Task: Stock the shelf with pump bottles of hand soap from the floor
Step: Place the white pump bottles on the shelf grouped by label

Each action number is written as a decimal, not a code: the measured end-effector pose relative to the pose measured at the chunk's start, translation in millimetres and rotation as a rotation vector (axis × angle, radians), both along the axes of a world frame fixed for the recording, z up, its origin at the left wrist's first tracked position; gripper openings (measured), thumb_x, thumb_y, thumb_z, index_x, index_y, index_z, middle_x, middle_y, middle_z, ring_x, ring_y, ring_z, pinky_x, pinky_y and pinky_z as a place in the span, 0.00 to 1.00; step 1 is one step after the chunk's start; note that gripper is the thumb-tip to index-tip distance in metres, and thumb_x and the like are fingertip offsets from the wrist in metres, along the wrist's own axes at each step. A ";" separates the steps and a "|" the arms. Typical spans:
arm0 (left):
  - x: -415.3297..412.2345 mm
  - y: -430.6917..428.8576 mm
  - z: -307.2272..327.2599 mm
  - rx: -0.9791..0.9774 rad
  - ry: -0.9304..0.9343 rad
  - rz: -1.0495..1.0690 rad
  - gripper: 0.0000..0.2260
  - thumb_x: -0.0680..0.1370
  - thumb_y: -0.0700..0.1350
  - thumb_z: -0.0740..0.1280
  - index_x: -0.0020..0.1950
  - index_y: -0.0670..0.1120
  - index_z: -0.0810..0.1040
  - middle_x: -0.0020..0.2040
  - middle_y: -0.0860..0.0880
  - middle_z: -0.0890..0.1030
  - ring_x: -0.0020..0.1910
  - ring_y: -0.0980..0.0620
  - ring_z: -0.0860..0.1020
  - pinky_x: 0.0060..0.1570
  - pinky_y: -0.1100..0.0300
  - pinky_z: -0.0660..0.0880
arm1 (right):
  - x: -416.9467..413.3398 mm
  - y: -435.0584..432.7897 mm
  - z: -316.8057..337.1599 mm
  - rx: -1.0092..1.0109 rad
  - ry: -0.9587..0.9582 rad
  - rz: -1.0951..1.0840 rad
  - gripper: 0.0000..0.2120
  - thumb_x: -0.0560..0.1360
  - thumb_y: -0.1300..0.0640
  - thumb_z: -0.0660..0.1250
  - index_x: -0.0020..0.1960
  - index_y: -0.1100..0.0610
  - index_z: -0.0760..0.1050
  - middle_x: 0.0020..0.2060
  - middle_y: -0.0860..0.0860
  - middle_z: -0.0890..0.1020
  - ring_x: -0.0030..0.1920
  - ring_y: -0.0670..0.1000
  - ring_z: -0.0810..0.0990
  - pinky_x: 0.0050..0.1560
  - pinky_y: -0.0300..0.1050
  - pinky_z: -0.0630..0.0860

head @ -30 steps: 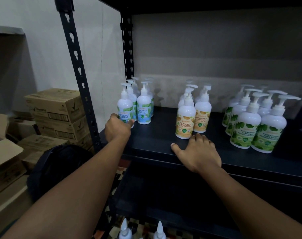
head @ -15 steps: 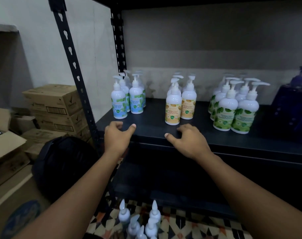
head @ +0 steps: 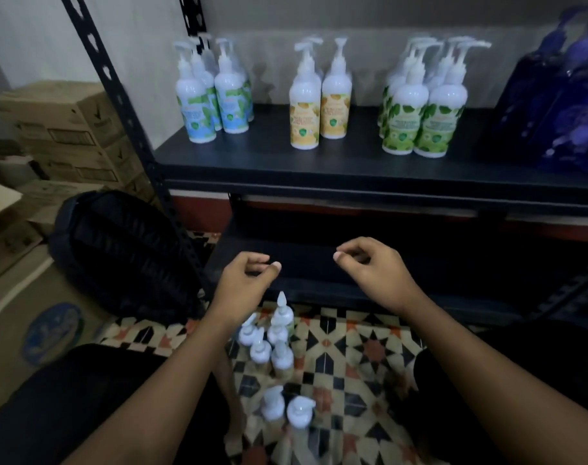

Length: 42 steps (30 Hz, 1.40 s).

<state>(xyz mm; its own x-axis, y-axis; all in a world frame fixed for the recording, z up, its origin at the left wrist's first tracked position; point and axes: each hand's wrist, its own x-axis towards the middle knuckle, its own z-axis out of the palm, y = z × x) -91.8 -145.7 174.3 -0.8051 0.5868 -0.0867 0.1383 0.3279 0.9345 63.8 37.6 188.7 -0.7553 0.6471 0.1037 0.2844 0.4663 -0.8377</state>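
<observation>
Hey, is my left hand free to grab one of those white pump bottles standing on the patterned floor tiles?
Probably yes. The left hand holds nothing and hovers just above the cluster of white pump bottles on the patterned floor tiles, with nothing between them.

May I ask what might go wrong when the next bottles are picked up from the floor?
The floor bottles stand packed together below the empty left hand; grabbing one may topple its neighbours. The edge of the lower shelf lies close behind them, so a lifted pump could knock it. Their labels are blurred, so sorting by colour may go wrong.
</observation>
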 end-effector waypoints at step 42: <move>-50.0 -26.5 -293.1 -0.565 -0.155 -0.024 0.24 0.69 0.45 0.80 0.61 0.46 0.73 0.48 0.55 0.77 0.51 0.54 0.80 0.39 0.81 0.67 | -77.0 -44.4 -336.2 -0.267 -0.534 0.327 0.28 0.64 0.43 0.70 0.63 0.46 0.73 0.55 0.49 0.77 0.54 0.54 0.78 0.52 0.56 0.78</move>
